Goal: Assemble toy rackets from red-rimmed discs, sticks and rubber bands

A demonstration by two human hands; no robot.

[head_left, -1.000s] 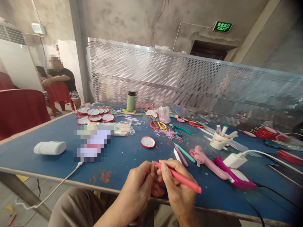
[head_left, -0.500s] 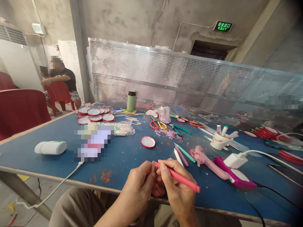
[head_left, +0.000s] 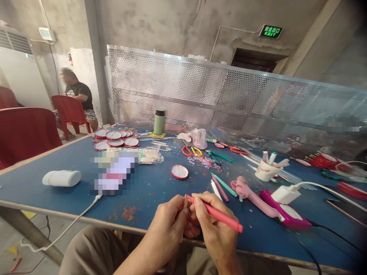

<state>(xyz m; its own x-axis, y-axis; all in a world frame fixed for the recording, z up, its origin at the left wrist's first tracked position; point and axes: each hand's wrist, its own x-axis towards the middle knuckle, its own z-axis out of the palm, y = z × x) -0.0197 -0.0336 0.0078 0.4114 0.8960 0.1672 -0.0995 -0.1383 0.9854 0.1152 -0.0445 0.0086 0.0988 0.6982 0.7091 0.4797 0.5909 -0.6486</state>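
Both hands meet at the near edge of the blue table [head_left: 43,191]. My right hand [head_left: 213,225] is closed round a red marker [head_left: 220,217], whose tip points left and touches a small wooden stick [head_left: 185,201]. That stick stands upright, pinched in the closed fingers of my left hand [head_left: 169,231]. Just beyond my hands lie a white, a pink and a green marker [head_left: 225,185] and a small round red-rimmed disc [head_left: 179,172].
A pink glue gun [head_left: 249,193], a magenta device with a white charger [head_left: 282,194], a paper cup of markers [head_left: 265,170], scissors [head_left: 191,151], a green flask [head_left: 158,122], stacked red discs [head_left: 114,138] and a white case [head_left: 61,178] are spread about. A perforated metal screen stands behind. A person sits far left.
My hands have hardly moved; the marker tip stays on the stick. The seated person at the far left has turned away and lowered the arms.
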